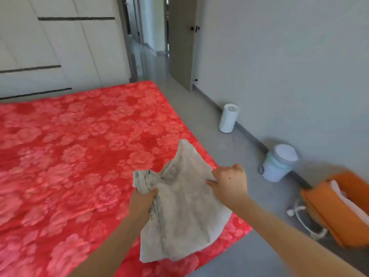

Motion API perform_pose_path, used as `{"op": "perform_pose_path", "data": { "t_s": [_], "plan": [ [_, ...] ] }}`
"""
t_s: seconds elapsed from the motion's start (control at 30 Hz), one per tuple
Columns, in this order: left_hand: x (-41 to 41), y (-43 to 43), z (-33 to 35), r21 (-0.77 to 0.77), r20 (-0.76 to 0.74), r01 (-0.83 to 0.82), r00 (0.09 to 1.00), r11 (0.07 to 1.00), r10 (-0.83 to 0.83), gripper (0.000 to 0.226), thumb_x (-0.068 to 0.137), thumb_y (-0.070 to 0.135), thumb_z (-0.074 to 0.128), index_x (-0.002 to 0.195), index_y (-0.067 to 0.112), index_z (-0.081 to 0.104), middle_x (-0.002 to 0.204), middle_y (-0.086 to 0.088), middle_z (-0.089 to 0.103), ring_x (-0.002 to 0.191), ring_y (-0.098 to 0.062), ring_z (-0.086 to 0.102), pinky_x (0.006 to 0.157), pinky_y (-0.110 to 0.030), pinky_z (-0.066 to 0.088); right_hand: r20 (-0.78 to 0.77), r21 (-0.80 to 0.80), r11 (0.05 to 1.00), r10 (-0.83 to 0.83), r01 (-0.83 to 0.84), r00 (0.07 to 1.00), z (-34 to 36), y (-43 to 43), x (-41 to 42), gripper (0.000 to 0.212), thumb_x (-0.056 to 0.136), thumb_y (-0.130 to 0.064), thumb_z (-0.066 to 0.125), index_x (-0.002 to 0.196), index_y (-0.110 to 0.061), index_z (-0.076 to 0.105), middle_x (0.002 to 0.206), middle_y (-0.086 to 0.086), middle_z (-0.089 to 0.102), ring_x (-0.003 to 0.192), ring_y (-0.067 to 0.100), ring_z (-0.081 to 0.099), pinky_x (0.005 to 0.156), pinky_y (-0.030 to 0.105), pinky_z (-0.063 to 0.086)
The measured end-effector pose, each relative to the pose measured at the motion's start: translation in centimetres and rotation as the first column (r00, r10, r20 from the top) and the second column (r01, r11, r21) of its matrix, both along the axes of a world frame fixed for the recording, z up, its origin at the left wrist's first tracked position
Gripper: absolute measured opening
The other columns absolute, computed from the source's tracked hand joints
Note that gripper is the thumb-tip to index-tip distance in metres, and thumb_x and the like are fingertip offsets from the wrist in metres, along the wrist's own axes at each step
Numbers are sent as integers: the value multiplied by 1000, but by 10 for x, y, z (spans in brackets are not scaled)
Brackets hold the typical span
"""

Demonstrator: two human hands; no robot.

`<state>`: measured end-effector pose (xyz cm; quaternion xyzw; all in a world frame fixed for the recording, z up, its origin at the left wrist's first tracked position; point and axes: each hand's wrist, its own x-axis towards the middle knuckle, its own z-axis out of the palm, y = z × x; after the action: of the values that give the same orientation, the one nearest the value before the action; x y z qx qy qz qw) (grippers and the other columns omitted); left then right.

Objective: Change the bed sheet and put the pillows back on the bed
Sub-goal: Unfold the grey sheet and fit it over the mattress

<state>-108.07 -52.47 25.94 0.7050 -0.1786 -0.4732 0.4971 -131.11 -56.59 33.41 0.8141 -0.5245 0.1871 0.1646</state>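
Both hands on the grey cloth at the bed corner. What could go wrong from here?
1. The grey cloth is bunched in the left hand, with only an edge pinched by the right hand; it may open crooked over the red bed.
2. A white cord lies on the floor: possible trip risk.

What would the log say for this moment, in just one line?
left hand: grips bunched grey cloth | right hand: pinches cloth edge | cloth: over corner of red rose-patterned bed

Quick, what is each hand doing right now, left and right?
Left hand: closed, gripping a bunched part of the grey cloth.
Right hand: closed, pinching the cloth's right edge.
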Motion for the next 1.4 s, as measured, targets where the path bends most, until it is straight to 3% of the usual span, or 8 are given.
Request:
{"op": "perform_pose_path", "data": {
  "t_s": [0.23, 0.37, 0.5, 0.63, 0.73, 0.83, 1.0, 1.4],
  "plan": [
    [-109, -102, -31, 257, -144, 191, 977, 947, -158, 9, 82, -6, 64, 77, -5, 57, 68, -14, 57, 51, -25, 57, 46, -29, 48, 264, -24, 999, -27, 34, 964, 0, -83, -110, 45, 71, -45, 63, 48, -13, 42, 47, -3, 47, 37, 23, 47, 37, 22, 25],
    [-175, -138, -35, 360, -233, 330, 937, 873, -258, 35, 84, 13, 69, 111, -7, 60, 91, -19, 64, 77, -30, 62, 78, -44, 53, 462, 25, 993, 92, -117, 882, 8, -136, -169, 43, 78, -50, 49, 60, -13, 63, 56, -3, 56, 46, 20, 53, 39, 26, 39],
    [-237, -181, -1, 221, 291, 255, 904, 941, -313, 83, 83, 37, 69, 147, 9, 24, 144, -15, 41, 127, -34, 44, 100, -44, 41, 556, 58, 951, 221, -303, 801, 25, -184, -229, 26, 77, -38, 64, 58, -24, 52, 51, -15, 38, 48, 8, 37, 45, 24, 33],
    [-277, -226, 51, -111, 918, 290, 397, 950, -14, 92, 72, 46, 76, 146, 14, 31, 149, -19, 34, 140, -38, 25, 111, -52, 26, 506, 136, 888, 318, -438, 802, 45, -236, -282, 48, 75, -34, 67, 53, -30, 24, 50, -14, 25, 56, 10, 31, 50, 24, 27],
    [-292, -257, 77, -43, 998, 435, -30, 899, 63, 97, 65, 52, 76, 145, 22, 31, 151, -21, 27, 141, -43, 17, 111, -57, 18, 411, 223, 805, 434, -550, 802, 48, -266, -309, 43, 80, -47, 55, 54, -16, 40, 56, -7, 36, 54, 16, 38, 51, 32, 36],
    [-296, -291, 80, 212, 964, 525, -252, 825, -87, 72, 61, 50, 79, 125, 23, 58, 143, -15, 45, 135, -40, 34, 109, -62, 16, 375, 206, 757, 524, -620, 764, 42, -300, -330, 40, 81, -48, 51, 58, -14, 51, 60, -11, 37, 56, 6, 33, 50, 25, 36],
    [-311, -326, 68, 263, 902, 557, 147, 788, -406, 30, 81, 47, 65, 99, 23, 62, 83, 5, 66, 80, -20, 60, 65, -22, 38, 366, 266, 759, 491, -594, 791, 29, -366, -352, 41, 77, -47, 56, 63, -9, 61, 61, 0, 55, 59, 20, 52, 56, 33, 44],
    [-264, -479, 60, 348, 866, 344, 240, 872, -440, 24, 90, 37, 59, 101, 16, 58, 62, 15, 45, 61, -9, 44, 54, -15, 28, 230, 434, 622, 623, -652, 747, 20, -604, -256, 24, 86, -25, 63, 67, -10, 59, 65, -6, 42, 66, 16, 43, 58, 33, 35]
  ]
}}
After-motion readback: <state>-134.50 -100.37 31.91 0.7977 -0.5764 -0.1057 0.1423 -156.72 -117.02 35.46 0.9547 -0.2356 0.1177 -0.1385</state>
